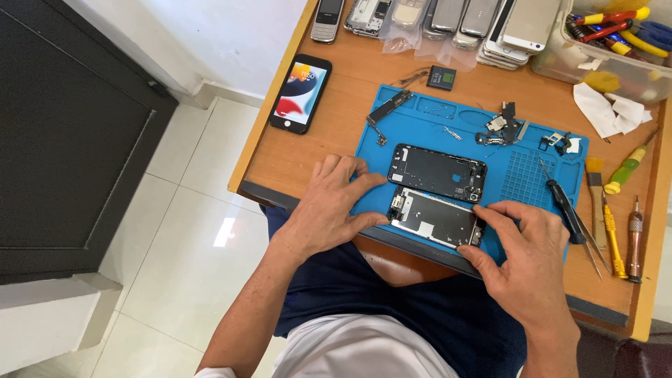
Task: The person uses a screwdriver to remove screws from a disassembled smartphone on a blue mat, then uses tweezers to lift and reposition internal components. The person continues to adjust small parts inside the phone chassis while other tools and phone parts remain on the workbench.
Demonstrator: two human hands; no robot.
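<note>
Head view, lower centre: the left hand and right hand pinch the ends of a detached phone screen panel with silver backing, lying beside the opened black phone housing on the blue silicone repair mat. Uneven pressure could probably crack the panel or slide it off the mat's near edge.

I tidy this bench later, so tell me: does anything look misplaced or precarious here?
Yes: the lit smartphone lies alone at the desk's left edge, its corner about at the rim. Loose small parts lie scattered on the blue mat.
</note>
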